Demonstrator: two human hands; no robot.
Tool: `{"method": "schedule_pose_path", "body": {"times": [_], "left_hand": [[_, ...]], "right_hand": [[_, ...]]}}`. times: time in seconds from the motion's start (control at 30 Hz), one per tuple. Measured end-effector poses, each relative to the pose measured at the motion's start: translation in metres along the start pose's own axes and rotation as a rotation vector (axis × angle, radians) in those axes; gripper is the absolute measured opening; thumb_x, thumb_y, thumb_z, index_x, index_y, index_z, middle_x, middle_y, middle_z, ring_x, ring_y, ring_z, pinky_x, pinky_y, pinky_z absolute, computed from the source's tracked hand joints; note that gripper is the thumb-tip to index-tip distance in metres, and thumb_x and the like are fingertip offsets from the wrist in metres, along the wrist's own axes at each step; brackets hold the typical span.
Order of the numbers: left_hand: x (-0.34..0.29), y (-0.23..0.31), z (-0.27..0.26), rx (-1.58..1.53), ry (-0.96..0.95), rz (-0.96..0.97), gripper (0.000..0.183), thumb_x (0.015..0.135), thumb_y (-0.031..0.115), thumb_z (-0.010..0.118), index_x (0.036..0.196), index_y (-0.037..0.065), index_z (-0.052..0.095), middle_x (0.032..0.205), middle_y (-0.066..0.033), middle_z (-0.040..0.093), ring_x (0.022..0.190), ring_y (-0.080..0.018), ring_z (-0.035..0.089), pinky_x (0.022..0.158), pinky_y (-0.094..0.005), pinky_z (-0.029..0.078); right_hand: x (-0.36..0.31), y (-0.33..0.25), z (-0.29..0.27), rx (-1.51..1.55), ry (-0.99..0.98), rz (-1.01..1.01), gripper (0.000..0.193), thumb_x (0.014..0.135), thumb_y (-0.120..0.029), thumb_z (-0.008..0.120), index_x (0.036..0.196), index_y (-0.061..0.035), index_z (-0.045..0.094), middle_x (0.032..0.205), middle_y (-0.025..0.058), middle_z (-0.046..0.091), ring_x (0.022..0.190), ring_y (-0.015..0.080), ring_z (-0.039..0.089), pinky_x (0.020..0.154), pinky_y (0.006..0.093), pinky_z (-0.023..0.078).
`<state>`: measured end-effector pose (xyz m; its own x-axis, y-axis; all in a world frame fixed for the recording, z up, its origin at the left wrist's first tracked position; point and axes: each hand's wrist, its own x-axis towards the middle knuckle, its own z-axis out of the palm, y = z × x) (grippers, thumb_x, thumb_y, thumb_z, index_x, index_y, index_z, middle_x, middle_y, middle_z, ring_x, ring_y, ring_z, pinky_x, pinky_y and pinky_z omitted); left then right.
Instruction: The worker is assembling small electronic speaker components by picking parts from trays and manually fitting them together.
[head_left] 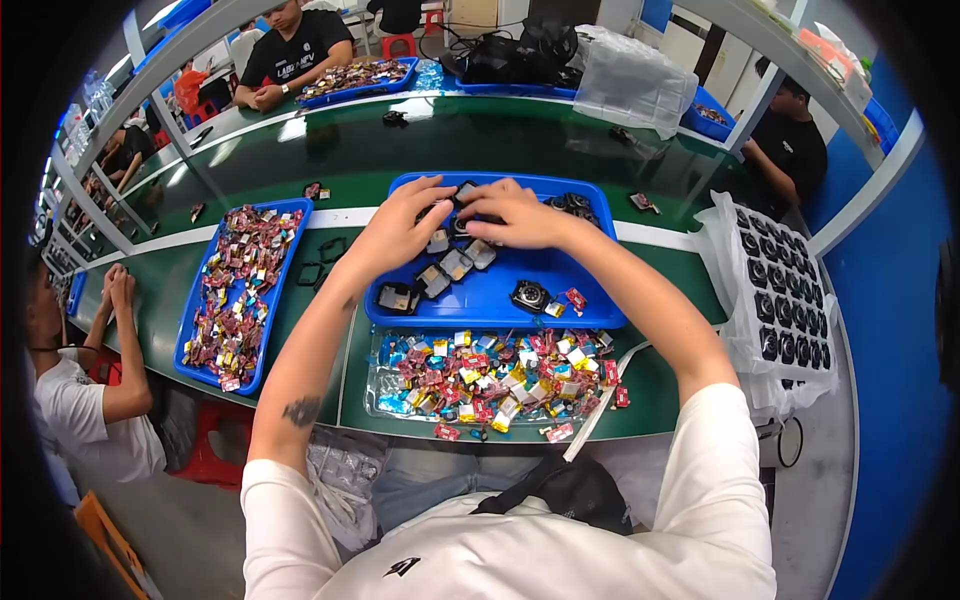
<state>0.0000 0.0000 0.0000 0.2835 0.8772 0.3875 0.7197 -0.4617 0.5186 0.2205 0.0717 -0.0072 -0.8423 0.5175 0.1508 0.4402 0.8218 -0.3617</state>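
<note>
A large blue tray (590, 255) lies before me with several black square watch cases in it. My left hand (403, 228) and my right hand (520, 215) meet over its far left part. Between their bent fingers is a black watch case (466, 190), partly covered by the fingertips. More watch cases with grey insides, such as one case (397, 297), lie just nearer than my hands. A round-faced watch case (530, 295) sits at the tray's near right, beside a small red circuit board (576, 299). Other black cases (574, 205) are at the far right corner.
Closer to me, a clear tray (375, 385) holds a pile of small red boards with silver and yellow parts. Another blue tray (190, 335) of such parts lies left. Right stands a stack of white trays with black cases (785, 290). Co-workers (297, 55) sit around the bench.
</note>
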Motion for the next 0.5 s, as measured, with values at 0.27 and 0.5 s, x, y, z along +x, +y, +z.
{"method": "schedule_pose_path", "body": {"times": [0.27, 0.5], "left_hand": [[0.029, -0.012, 0.039, 0.216, -0.056, -0.016, 0.033, 0.093, 0.034, 0.047, 0.119, 0.018, 0.062, 0.109, -0.0117, 0.054, 0.105, -0.0308, 0.044, 0.096, -0.0397, 0.035], [0.008, 0.014, 0.026, 0.113, -0.238, 0.140, 0.030, 0.093, 0.028, 0.047, 0.110, 0.011, 0.065, 0.106, -0.0121, 0.055, 0.106, -0.0293, 0.045, 0.096, -0.0388, 0.034]], "right_hand": [[-0.061, 0.023, -0.029, 0.016, 0.344, 0.009, 0.033, 0.091, -0.031, 0.050, 0.111, -0.0097, 0.064, 0.116, 0.0150, 0.059, 0.108, 0.0313, 0.053, 0.094, 0.0394, 0.040], [-0.075, 0.041, -0.001, -0.102, 0.288, 0.180, 0.037, 0.093, -0.034, 0.044, 0.118, -0.0129, 0.061, 0.123, 0.0132, 0.056, 0.118, 0.0326, 0.044, 0.104, 0.0409, 0.029]]}}
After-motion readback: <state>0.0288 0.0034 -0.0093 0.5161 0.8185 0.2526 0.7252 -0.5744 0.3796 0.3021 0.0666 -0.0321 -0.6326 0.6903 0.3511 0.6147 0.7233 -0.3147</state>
